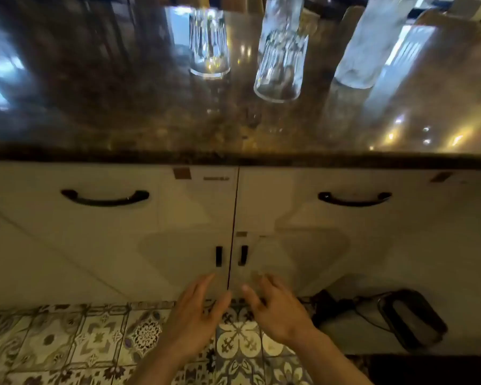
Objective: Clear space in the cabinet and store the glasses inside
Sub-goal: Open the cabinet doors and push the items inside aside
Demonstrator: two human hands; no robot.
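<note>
A person looks down at a closed white cabinet (178,245) under a dark polished tabletop (95,107), both hands reaching toward its two doors.

The left hand (195,312) is open, fingers spread and loosely curved, holding nothing. Just above and slightly to its right is the left door's handle (218,256), a short dark bar standing upright beside the centre seam. The hand is near the handle but not touching it.

The right hand (275,307) is likewise open and empty, fingers relaxed and pointing up toward the door. The right door's handle (243,255), also upright, lies just above it and a little to the left, equally close. The two handles sit side by side with the seam between them, so each hand is nearest its own door. The doors probably swing outward from the middle.

The glasses are well beyond both hands, up on the tabletop: one ribbed glass (209,43) above the left hand, a second ribbed glass (281,65) above the right hand, and a blurred tall glass (370,43) farther right.

To the right of the right hand, a dark object with a cord (411,318) lies on the patterned tile floor (67,343); its nature is unclear.
</note>
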